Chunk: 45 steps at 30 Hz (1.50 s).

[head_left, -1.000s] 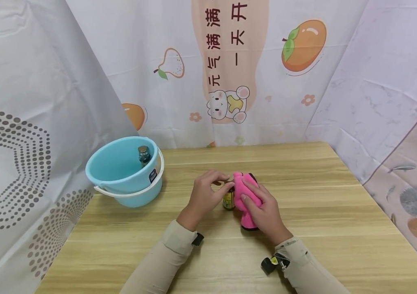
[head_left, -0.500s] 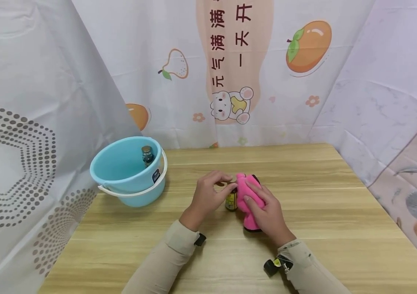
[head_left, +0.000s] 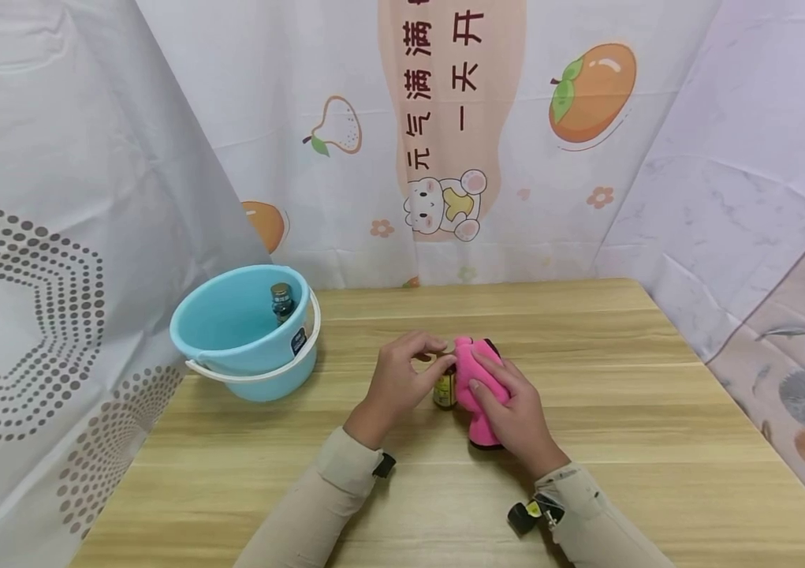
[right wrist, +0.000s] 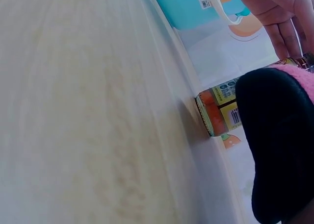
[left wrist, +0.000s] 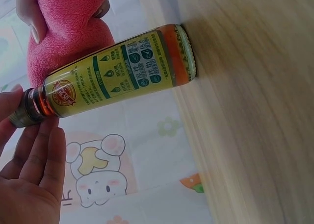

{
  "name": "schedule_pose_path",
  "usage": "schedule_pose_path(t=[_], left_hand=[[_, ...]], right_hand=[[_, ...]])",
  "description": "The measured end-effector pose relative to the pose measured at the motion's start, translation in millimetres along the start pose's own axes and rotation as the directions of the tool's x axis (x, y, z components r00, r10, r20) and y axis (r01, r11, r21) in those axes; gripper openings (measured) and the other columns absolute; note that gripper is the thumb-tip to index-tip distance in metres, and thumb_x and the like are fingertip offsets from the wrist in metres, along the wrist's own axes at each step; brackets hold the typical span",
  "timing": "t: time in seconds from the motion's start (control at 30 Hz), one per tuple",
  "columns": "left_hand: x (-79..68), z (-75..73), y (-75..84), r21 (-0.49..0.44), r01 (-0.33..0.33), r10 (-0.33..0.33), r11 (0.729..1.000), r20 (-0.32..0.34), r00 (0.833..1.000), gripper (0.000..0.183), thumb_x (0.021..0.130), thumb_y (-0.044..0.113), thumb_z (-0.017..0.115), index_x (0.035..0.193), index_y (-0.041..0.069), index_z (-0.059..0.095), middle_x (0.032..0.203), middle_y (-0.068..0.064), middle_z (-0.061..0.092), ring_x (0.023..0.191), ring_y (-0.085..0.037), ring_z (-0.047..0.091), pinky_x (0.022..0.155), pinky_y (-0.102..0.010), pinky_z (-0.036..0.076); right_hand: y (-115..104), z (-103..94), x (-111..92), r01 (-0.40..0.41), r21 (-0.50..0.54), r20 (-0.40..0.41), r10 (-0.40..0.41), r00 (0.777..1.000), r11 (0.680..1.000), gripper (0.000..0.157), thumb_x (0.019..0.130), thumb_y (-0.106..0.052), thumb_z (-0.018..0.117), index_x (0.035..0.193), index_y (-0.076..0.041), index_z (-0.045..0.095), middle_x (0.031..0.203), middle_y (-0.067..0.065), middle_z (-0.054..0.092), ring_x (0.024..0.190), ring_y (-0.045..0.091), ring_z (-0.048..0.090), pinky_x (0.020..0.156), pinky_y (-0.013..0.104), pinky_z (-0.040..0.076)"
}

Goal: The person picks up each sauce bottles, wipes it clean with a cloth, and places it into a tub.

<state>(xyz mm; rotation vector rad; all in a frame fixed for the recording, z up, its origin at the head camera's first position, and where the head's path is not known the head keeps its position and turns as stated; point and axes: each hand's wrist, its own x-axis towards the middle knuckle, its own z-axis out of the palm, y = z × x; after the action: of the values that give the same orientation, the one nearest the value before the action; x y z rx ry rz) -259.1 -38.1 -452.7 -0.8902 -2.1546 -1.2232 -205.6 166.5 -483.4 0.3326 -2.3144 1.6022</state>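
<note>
Thumb and fingers of my left hand (head_left: 396, 383) pinch the dark cap of a small glass bottle (left wrist: 113, 69) with a yellow label and orange-red contents. The bottle (head_left: 445, 390) is upright at the middle of the table; whether its base touches the wood is hard to tell. My right hand (head_left: 521, 406) grips a bunched pink cloth (head_left: 485, 430) with black trim and holds it against the bottle's right side. In the right wrist view the cloth's black part (right wrist: 274, 140) covers much of the bottle (right wrist: 221, 106). Part of the left hand (right wrist: 279, 18) shows there too.
A light blue bucket (head_left: 260, 386) with a white handle (head_left: 281, 367) stands at the table's back left. Another small bottle (head_left: 281, 302) with a gold cap leans inside it. Printed curtains (head_left: 267, 158) hang behind the wooden table (head_left: 622, 473) and at both sides.
The head view has shifted slightly. Both hands, the bottle and the cloth keep nearly the same places relative to one another.
</note>
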Motion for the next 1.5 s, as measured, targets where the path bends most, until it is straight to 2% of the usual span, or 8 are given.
schedule_pose_path(t=[0.1, 0.2, 0.43, 0.6, 0.77, 1.0, 1.27, 1.5], left_hand=[[-0.4, -0.8, 0.0, 0.006, -0.016, 0.016, 1.000, -0.007, 1.000, 0.012, 0.091, 0.017, 0.081, 0.098, 0.009, 0.075, 0.100, -0.003, 0.077, 0.090, -0.013, 0.074, 0.078, -0.030, 0.064], [-1.3, -1.8, 0.3, 0.007, -0.034, 0.034, 0.999, -0.013, 0.999, 0.012, 0.090, 0.015, 0.082, 0.097, 0.007, 0.075, 0.099, -0.004, 0.077, 0.089, -0.014, 0.074, 0.077, -0.030, 0.064], [-0.8, -1.8, -0.4, 0.002, -0.065, 0.065, 0.998, -0.035, 0.997, 0.013, 0.089, 0.013, 0.083, 0.097, 0.006, 0.075, 0.100, -0.005, 0.077, 0.087, -0.017, 0.074, 0.075, -0.031, 0.064], [-2.5, -1.4, -1.8, -0.013, -0.046, 0.045, 0.999, -0.030, 0.999, 0.013, 0.091, 0.016, 0.081, 0.098, 0.007, 0.076, 0.102, -0.005, 0.077, 0.090, -0.015, 0.074, 0.076, -0.030, 0.064], [-3.9, -1.0, -2.9, -0.016, -0.024, 0.024, 1.000, -0.030, 0.999, 0.013, 0.092, 0.018, 0.081, 0.100, 0.008, 0.076, 0.103, -0.004, 0.077, 0.092, -0.014, 0.074, 0.078, -0.029, 0.063], [-2.3, 2.6, -3.3, -0.025, -0.054, 0.054, 0.998, -0.025, 0.998, 0.013, 0.091, 0.015, 0.081, 0.100, 0.007, 0.076, 0.102, -0.004, 0.077, 0.091, -0.014, 0.074, 0.077, -0.030, 0.064], [-4.6, 0.3, -3.2, -0.015, -0.040, 0.039, 0.999, -0.035, 0.999, 0.013, 0.091, 0.016, 0.081, 0.100, 0.008, 0.076, 0.101, -0.004, 0.077, 0.091, -0.014, 0.074, 0.077, -0.029, 0.064], [-4.5, 0.1, -4.4, -0.018, -0.045, 0.044, 0.999, -0.034, 0.998, 0.013, 0.092, 0.017, 0.081, 0.100, 0.008, 0.076, 0.101, -0.004, 0.077, 0.091, -0.014, 0.074, 0.078, -0.026, 0.063]], right_hand=[[16.9, 3.2, 1.7, -0.032, -0.005, 0.003, 0.032, 0.999, 0.999, 0.045, 0.099, -0.015, 0.071, 0.143, -0.019, 0.064, 0.149, 0.017, 0.055, 0.112, 0.027, 0.064, 0.083, 0.029, 0.059], [22.3, 4.2, 1.3, -0.066, -0.012, 0.018, 0.066, 0.998, 0.998, 0.044, 0.100, -0.024, 0.071, 0.144, -0.025, 0.063, 0.152, 0.017, 0.053, 0.119, 0.030, 0.063, 0.086, 0.033, 0.059], [23.3, 3.7, 0.6, -0.125, -0.034, 0.073, 0.127, 0.989, 0.992, 0.046, 0.099, -0.036, 0.072, 0.143, -0.031, 0.063, 0.129, 0.004, 0.065, 0.095, 0.021, 0.063, 0.073, 0.028, 0.057], [25.8, 3.7, 0.9, -0.165, -0.090, 0.103, 0.175, 0.979, 0.982, 0.046, 0.099, -0.036, 0.072, 0.144, -0.034, 0.062, 0.129, 0.000, 0.065, 0.098, 0.019, 0.063, 0.078, 0.030, 0.056], [27.7, 3.5, 1.8, -0.170, -0.111, 0.117, 0.183, 0.976, 0.979, 0.046, 0.099, -0.038, 0.071, 0.144, -0.037, 0.061, 0.128, 0.000, 0.065, 0.100, 0.019, 0.064, 0.080, 0.032, 0.057], [27.8, 0.5, 0.9, -0.202, -0.130, 0.115, 0.217, 0.969, 0.971, 0.047, 0.099, -0.039, 0.071, 0.145, -0.035, 0.060, 0.131, -0.001, 0.064, 0.100, 0.020, 0.062, 0.080, 0.032, 0.055], [28.3, 2.8, 1.1, -0.194, -0.133, 0.120, 0.210, 0.970, 0.972, 0.046, 0.099, -0.036, 0.071, 0.144, -0.036, 0.061, 0.128, 0.001, 0.065, 0.098, 0.019, 0.064, 0.077, 0.030, 0.057], [30.0, 4.3, 1.1, -0.133, -0.149, 0.091, 0.148, 0.985, 0.980, 0.046, 0.098, -0.034, 0.074, 0.143, -0.034, 0.063, 0.126, 0.002, 0.067, 0.096, 0.018, 0.064, 0.077, 0.029, 0.056]])
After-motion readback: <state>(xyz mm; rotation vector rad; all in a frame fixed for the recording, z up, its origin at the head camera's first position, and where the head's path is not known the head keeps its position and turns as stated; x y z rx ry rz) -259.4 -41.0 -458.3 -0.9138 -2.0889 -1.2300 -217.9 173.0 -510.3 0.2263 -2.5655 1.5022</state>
